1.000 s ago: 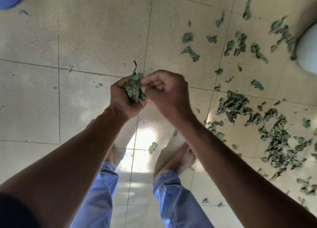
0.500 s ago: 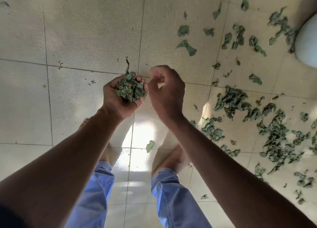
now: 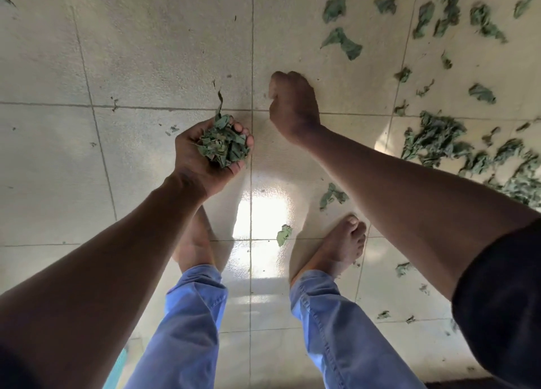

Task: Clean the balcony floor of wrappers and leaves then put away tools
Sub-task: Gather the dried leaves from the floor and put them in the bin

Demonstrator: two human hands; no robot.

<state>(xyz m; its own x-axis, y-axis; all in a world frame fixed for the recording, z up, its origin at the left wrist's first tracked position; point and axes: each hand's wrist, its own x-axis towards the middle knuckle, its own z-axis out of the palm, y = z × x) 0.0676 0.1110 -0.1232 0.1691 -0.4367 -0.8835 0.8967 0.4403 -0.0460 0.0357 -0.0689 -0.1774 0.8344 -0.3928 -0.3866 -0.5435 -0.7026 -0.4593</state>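
My left hand (image 3: 202, 157) is cupped palm-up and holds a clump of dry green leaves (image 3: 224, 145) above the pale tiled floor (image 3: 146, 51). My right hand (image 3: 292, 107) hangs to the right of it, back towards the camera, fingers curled under and hidden; nothing shows in it. Several more leaves lie scattered on the tiles at the upper right (image 3: 341, 41), with a thick heap (image 3: 433, 141) at the right edge. Two single leaves (image 3: 332, 195) (image 3: 284, 235) lie near my feet.
My bare feet (image 3: 336, 248) and blue trouser legs (image 3: 187, 324) stand on the tiles below the hands. A bright patch of sunlight (image 3: 263, 216) falls between the feet. A strip of teal (image 3: 117, 368) shows at the bottom left.
My right hand has drawn away from the leaf clump to the right and forward. The left hand still holds the leaves and has dropped lower in view. The view has shifted left.
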